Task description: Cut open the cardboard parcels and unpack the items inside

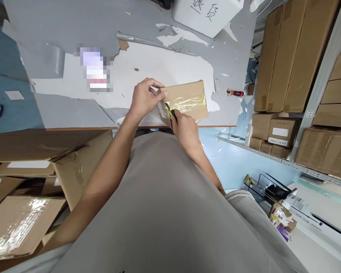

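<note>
A small cardboard box (pixel 184 91) with shiny clear tape (pixel 189 102) across its top lies on the table near the front edge. My left hand (pixel 146 96) grips the box's left end, thumb on the top edge and fingers curled at the far corner. In my right hand (pixel 186 127) is a yellow and black utility knife (pixel 171 110), fingers closed round its handle. The knife's tip points at the taped left end of the box, close to my left thumb. Whether the blade touches the tape I cannot tell.
A red and black tool (pixel 235 93) lies at the table's right. At the back stands a white container (pixel 207 15) with handwriting. Torn grey covering (pixel 147 40) surrounds a white patch. A large open carton (pixel 82 163) holds boxes at left; shelves (pixel 309 113) of cartons stand right.
</note>
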{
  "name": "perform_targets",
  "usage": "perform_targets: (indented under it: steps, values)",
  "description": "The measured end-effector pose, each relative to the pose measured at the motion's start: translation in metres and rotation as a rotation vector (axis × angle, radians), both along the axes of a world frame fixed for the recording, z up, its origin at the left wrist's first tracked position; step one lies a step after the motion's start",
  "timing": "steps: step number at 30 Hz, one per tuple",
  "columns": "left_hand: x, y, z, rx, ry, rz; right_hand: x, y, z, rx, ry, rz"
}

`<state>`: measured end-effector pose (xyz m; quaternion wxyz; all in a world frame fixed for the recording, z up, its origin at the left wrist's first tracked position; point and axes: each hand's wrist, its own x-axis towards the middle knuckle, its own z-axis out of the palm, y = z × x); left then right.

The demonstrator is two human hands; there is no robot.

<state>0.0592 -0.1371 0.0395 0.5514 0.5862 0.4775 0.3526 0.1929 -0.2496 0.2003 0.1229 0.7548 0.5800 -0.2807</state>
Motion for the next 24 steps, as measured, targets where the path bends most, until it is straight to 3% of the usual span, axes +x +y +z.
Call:
perform_targets:
  steps: [6, 14, 24]
  values:
    - [-0.001, -0.001, 0.0, 0.003, 0.043, -0.004, -0.009, 0.01, 0.008, -0.102, -0.069, 0.04]
    - [0.002, -0.008, -0.008, 0.033, 0.099, 0.026, -0.004, -0.015, 0.024, -0.213, -0.089, 0.033]
    - [-0.002, -0.009, -0.004, 0.046, 0.114, 0.043, -0.003, -0.014, 0.003, -0.143, -0.05, 0.076]
